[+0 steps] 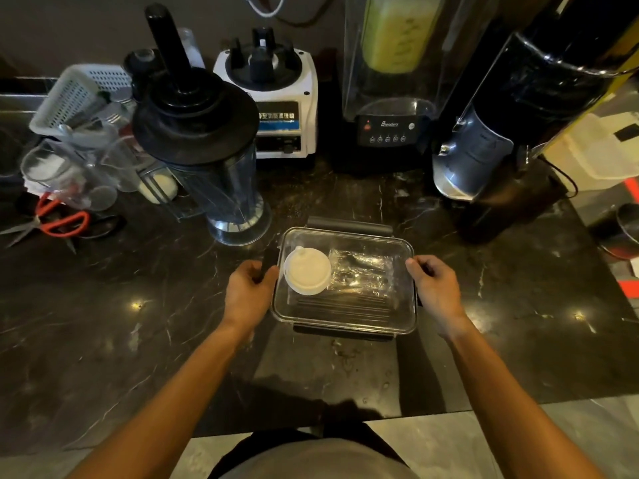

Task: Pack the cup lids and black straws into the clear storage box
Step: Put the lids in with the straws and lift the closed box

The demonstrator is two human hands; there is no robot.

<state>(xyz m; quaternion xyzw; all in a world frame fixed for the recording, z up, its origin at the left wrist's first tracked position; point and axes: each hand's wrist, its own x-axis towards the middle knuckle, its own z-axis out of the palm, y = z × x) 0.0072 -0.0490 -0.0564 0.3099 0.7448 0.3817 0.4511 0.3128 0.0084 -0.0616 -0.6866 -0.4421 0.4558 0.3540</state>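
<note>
Both arms reach forward, one at each short side of the box (345, 326). Left hand (249, 288) curls round the left clip; right hand (434, 290) curls at the right rim, grip unclear. Box sits mid-counter (138, 323) with one stack of lids (307, 270), several black straws (342, 303), count unclear. Dark marble; three blenders behind.

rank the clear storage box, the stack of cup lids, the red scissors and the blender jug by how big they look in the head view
1. blender jug, though it stands taller, nearer the camera
2. clear storage box
3. red scissors
4. stack of cup lids
</note>
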